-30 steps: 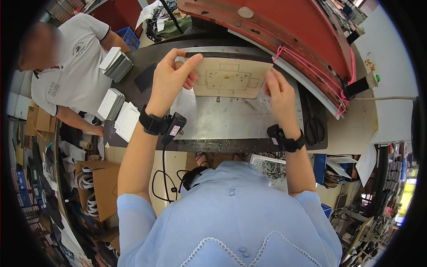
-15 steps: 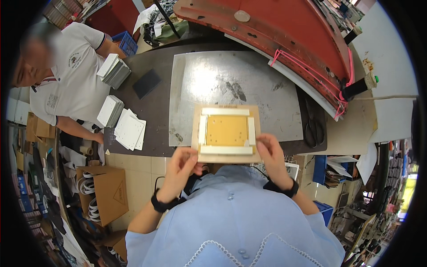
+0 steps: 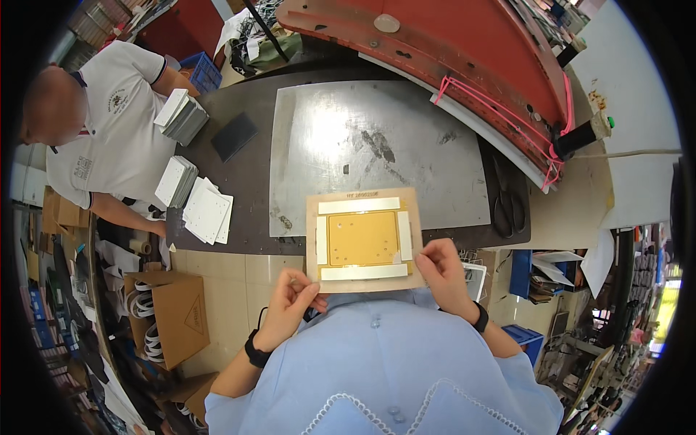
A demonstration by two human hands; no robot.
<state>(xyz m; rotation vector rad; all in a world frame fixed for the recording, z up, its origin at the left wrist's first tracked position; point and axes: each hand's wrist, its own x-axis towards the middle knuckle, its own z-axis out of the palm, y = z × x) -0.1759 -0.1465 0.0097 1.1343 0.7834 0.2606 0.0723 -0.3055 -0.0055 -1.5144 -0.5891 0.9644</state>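
A flat tan cutting die (image 3: 415,217), with a yellow panel framed by white foam strips, is held level in front of my waist. My left hand (image 3: 291,308) pinches its near left corner between thumb and fingers. At its right edge my right hand (image 3: 446,275) is closed on the board, thumb near the side. The die's far edge overlaps the near side of a scuffed metal plate (image 3: 312,159) on the dark table (image 3: 254,94).
A red press arm (image 3: 464,51) with pink cord spans the back right. Black scissors (image 3: 510,206) lie right of the plate. At left are stacks of white cards (image 3: 176,181), a dark pad (image 3: 234,136) and another person (image 3: 109,123). A cardboard box (image 3: 177,315) stands below.
Both hands have drawn the die toward my body, off most of the metal plate. The plate's near edge and a small dark mark on it now show.
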